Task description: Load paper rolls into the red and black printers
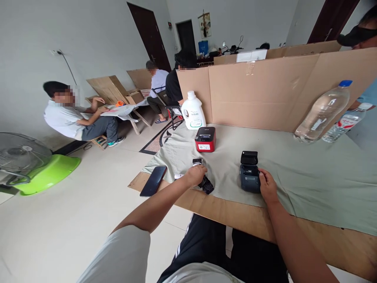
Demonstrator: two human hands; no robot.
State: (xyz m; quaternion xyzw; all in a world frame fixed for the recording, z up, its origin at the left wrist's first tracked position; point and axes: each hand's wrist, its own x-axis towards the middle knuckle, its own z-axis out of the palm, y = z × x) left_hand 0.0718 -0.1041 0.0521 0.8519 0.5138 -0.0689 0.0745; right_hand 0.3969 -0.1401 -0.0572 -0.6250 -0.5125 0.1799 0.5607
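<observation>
Pale-walled room, tiled floor; fan (22, 151) and lime-green basin (57, 175) far left. Seated person in white shirt (64, 122) at a low wooden table (122, 112), two more people seated beyond. Wood counter (235, 214) in front of wearer, mostly under grey-green cloth (294, 165), near edge bare. Cardboard panel (259, 96) stands along far side.

Dark device (250, 185) sits on cloth, right of center, lid (249, 158) flipped up at the back. Right hand (268, 186) against its right side, thumb and fingers bent, touching the edge; can't tell if it grips or only steadies. Left hand (196, 175) lower left of that, fingers curled together and pointing down at a shiny black wrapped item (207, 186); fingertips partly hidden, can't tell if it pinches anything. Small black item with pale edge (197, 161) just beyond left hand; white object (178, 176) beside left wrist, partly covered. Phone (153, 181) flat, dark screen, at counter's left end.

Red-and-black box (206, 143) behind left hand, white jug (193, 112) upright behind that. Far right: large clear bottle, blue cap (324, 112), next to smaller bottle, red label (343, 125); both look tilted in this view.
</observation>
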